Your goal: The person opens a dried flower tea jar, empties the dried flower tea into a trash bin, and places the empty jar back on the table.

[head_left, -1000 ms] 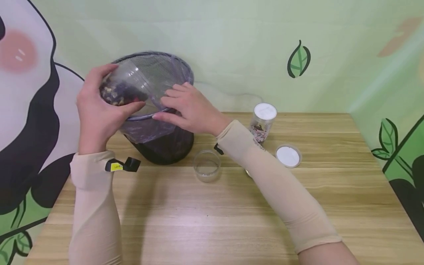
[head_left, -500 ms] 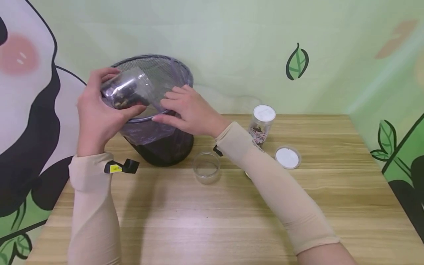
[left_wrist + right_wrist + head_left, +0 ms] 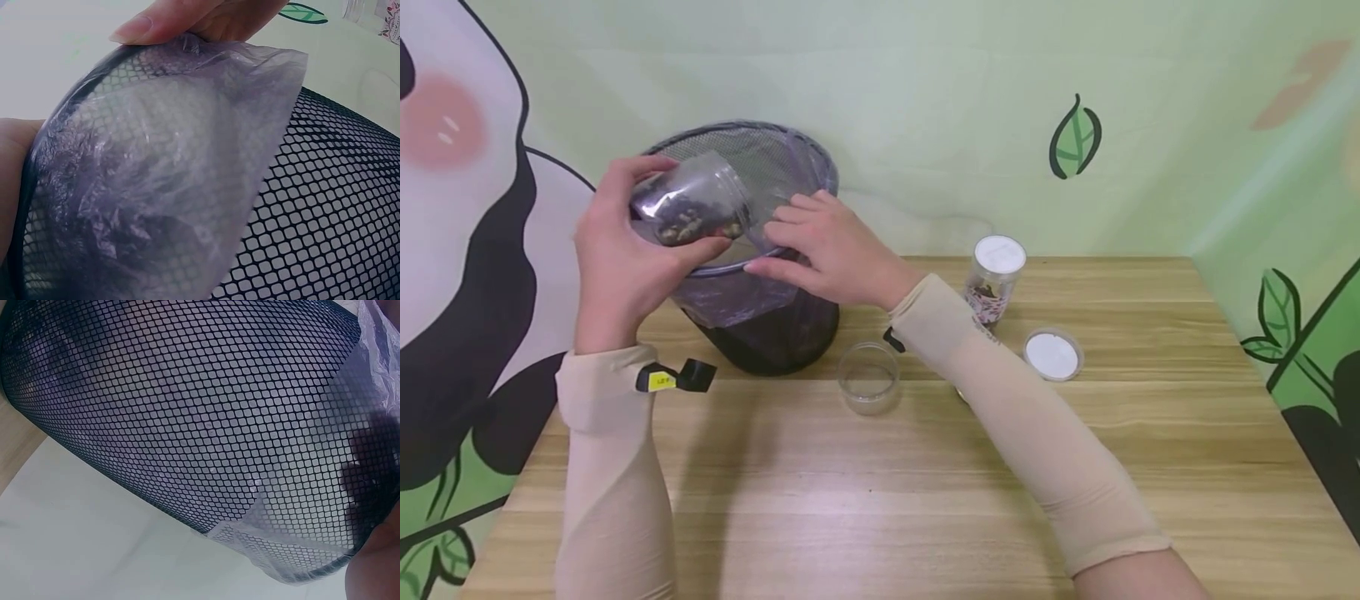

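Observation:
In the head view my left hand [image 3: 617,242] grips a clear plastic jar [image 3: 700,187] lying on a slant over the bin's opening, its mouth toward the right. Dark and light dried pieces lie along the jar's lower side. On the near right side of the black mesh bin [image 3: 782,342], my right hand [image 3: 835,250] grips the rim, thumb outside and fingers over the inside. A thin purplish bin liner [image 3: 730,300] folds over that rim. The left wrist view shows the liner [image 3: 156,144] close up against the mesh; the right wrist view shows the bin's side [image 3: 187,412].
Right of the bin on the wooden table [image 3: 820,517] stands a clear round lid or shallow cup [image 3: 868,379]. Farther right are a white-topped jar [image 3: 996,279] with dark contents and a white round lid [image 3: 1052,356]. A patterned cloth wall [image 3: 925,125] rises behind.
The jar has turned in my left hand, and the pieces inside have shifted along its lower side toward the mouth. My right hand stays at the bin's rim.

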A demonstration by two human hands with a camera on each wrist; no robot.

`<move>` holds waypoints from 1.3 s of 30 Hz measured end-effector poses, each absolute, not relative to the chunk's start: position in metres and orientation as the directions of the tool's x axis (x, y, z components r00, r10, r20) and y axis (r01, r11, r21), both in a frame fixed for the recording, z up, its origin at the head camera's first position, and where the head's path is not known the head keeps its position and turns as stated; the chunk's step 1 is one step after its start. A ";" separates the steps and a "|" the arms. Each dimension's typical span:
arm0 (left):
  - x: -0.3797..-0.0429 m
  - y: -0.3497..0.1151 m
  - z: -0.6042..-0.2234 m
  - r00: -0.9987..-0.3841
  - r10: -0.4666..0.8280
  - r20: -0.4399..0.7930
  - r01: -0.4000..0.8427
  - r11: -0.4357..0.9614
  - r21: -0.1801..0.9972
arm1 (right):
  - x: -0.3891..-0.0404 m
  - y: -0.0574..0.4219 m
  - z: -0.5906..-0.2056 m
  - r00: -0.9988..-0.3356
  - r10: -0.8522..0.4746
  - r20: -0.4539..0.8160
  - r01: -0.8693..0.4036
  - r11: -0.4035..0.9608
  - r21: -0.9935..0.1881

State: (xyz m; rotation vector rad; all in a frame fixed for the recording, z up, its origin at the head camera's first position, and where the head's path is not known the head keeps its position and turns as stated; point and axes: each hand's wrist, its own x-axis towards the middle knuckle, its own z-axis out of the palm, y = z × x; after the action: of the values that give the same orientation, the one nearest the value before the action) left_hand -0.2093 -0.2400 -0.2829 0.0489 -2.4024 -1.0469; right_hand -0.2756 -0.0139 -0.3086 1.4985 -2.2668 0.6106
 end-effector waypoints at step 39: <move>-0.210 -0.245 -0.281 -0.888 -0.154 0.434 0.190 0.737 0.649 | -0.276 -0.015 -0.308 -0.386 -0.770 0.508 -0.921 0.356 -0.160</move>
State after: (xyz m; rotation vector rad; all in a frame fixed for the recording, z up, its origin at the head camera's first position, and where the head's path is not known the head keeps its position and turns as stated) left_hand -0.2102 -0.2447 -0.2813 -0.0277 -2.4704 -0.9944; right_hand -0.2762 -0.0149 -0.3079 1.4888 -2.2785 0.6061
